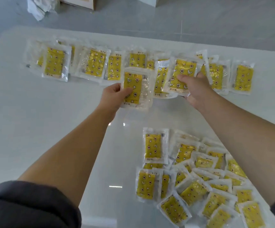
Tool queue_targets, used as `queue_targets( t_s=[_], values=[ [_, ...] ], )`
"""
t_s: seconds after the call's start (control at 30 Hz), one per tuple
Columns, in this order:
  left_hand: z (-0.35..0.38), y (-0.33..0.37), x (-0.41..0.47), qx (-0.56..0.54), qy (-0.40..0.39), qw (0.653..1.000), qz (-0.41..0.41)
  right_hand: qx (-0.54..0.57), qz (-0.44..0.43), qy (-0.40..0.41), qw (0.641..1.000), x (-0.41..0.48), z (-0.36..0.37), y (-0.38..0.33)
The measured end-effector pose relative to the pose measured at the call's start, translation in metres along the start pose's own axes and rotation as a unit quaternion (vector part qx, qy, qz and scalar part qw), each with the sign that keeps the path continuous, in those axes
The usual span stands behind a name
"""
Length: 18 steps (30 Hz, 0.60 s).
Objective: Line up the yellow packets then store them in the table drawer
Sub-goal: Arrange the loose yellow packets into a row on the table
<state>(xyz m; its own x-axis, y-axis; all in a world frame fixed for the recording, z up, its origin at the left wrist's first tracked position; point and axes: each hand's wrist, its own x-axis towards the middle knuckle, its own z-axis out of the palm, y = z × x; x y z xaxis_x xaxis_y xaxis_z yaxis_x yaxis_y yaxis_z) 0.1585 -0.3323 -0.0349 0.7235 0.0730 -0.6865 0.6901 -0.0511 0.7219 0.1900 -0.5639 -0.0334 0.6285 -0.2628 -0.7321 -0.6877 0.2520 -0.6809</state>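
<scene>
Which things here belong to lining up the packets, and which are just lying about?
Job in hand:
left hand gripping one yellow packet
right hand gripping a second packet
far row of packets
loose pile of packets
white table

Lying about, on the floor beyond:
crumpled white wrapping
cardboard box
white box
</scene>
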Motion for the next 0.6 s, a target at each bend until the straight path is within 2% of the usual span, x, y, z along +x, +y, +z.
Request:
queue_targets(
  t_s=[0.2, 0.33, 0.47, 0.53, 0.6],
  values=[
    [0.026, 0.031, 0.071, 0.03, -0.008, 1.0, 0.004, -0.042, -0.033, 0.058, 0.997, 0.038, -0.002, -0.021],
    [0.044, 0.035, 0.083, 0.152, 0.055, 0.987, 0.011, -0.163, -0.079, 0.129, 0.975, 0.055, -0.016, -0.017],
    [0.045, 0.033, 0.077, 0.193, 0.12, 0.973, 0.04, -0.255, -0.142, 0.161, 0.943, 0.056, -0.02, -0.013],
    [0.044, 0.033, 0.075, 0.203, 0.156, 0.964, 0.065, -0.253, -0.153, 0.165, 0.941, 0.054, -0.025, -0.014],
    [0.049, 0.036, 0.069, 0.189, 0.148, 0.968, 0.072, -0.233, -0.141, 0.172, 0.947, 0.056, -0.036, -0.016]
  ],
)
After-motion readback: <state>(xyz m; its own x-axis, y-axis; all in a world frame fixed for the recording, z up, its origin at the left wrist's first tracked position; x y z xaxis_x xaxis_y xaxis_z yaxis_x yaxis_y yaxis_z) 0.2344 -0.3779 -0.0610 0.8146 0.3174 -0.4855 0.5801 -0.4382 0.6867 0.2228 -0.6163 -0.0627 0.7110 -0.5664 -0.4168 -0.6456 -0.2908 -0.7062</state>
